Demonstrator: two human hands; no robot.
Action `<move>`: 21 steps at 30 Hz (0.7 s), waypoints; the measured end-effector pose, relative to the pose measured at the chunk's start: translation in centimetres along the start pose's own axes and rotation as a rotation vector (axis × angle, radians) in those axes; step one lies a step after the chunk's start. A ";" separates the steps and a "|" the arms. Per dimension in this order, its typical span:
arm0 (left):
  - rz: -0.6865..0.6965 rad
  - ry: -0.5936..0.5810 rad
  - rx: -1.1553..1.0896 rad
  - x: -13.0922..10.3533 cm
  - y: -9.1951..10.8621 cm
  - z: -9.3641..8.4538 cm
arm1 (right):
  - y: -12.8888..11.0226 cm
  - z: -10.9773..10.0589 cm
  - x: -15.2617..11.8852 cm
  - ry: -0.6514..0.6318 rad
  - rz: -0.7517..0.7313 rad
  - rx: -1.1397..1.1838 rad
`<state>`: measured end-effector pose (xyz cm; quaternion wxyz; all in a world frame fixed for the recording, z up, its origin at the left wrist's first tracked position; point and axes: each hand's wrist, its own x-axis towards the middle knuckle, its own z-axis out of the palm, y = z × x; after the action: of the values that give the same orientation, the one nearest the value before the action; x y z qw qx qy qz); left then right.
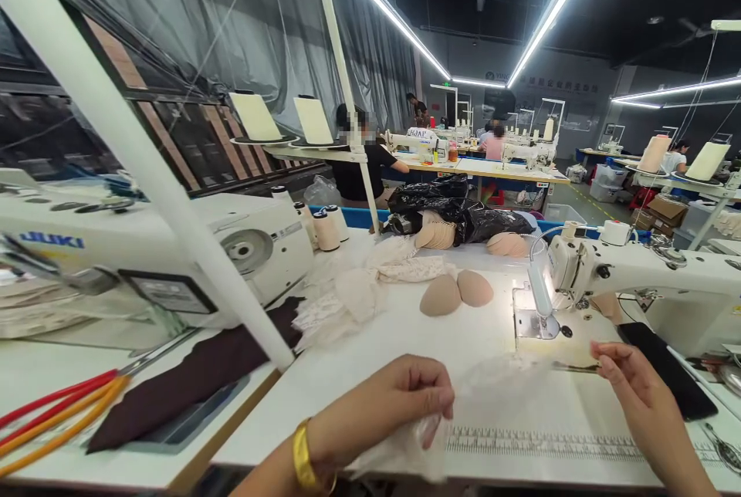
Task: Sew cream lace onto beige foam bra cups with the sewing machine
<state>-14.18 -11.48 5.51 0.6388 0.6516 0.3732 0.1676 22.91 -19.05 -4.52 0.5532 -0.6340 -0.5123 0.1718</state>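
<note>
Closed around a piece of sheer white fabric [425,454], my left hand [405,397] is over the front of the sewing table [324,404]. The fabric hangs below the fist, and a blurred, see-through part spreads to the right. My right hand [631,389] is raised in a pinch before the sewing machine [584,265]; whatever its fingertips hold is too fine to make out. Two beige bra cups [441,295] lie touching beyond my hands. To their left is a heap of white lace [347,296].
A printed ruler [521,441] runs along the front edge. A black phone [671,373] lies by my right hand. At left are a second machine [248,242], dark cloth [202,373] and red and orange handles [69,412]. Behind are a black bag [486,223] and stacked cups [435,233].
</note>
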 end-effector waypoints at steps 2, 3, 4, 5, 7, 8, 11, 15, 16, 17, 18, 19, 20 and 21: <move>0.068 0.125 -0.064 -0.2 0.4 -0.5 | 2.5 -2.8 0.5 -0.025 -0.186 -0.441; 0.097 0.165 -0.099 -0.2 0.4 -0.5 | 3.7 -4.1 0.7 -0.016 -0.288 -0.629; 0.116 0.181 -0.130 -0.1 0.4 -0.4 | 4.7 -5.1 0.8 -0.027 -0.345 -0.770; 0.128 0.174 -0.154 0.0 0.3 -0.2 | 5.6 -5.8 0.8 -0.060 -0.394 -0.857; 0.134 0.128 -0.182 0.5 0.1 0.6 | 6.5 -6.4 0.8 -0.115 -0.453 -0.949; 0.131 0.105 -0.190 0.9 0.0 1.0 | 6.4 -6.2 0.7 -0.119 -0.456 -0.956; 0.109 0.057 -0.204 1.9 -0.2 2.3 | 4.3 -4.4 0.3 -0.087 -0.326 -0.827; 0.060 -0.020 -0.195 2.9 -0.1 3.2 | -1.3 -0.2 -1.3 -0.217 -0.226 -0.480; 0.056 -0.043 -0.198 3.1 0.0 3.4 | -2.8 0.9 -1.8 -0.234 -0.289 -0.462; 0.057 -0.063 -0.209 3.2 0.1 3.5 | -4.2 1.9 -2.3 -0.255 -0.415 -0.468; 0.064 -0.080 -0.226 3.4 0.1 3.7 | -5.4 3.0 -2.6 -0.261 -0.552 -0.482; 0.071 -0.096 -0.245 3.5 0.1 3.8 | -6.5 3.9 -2.8 -0.208 -0.637 -0.521; 0.079 -0.109 -0.259 3.6 0.1 4.0 | -7.3 4.8 -2.9 -0.164 -0.715 -0.564; 0.086 -0.120 -0.267 3.6 0.0 4.2 | -8.1 5.6 -2.9 -0.122 -0.780 -0.611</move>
<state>-8.82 -11.91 4.07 0.7332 0.5851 0.2805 0.2035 13.58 -19.66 -0.29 0.3343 -0.5171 -0.7696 -0.1690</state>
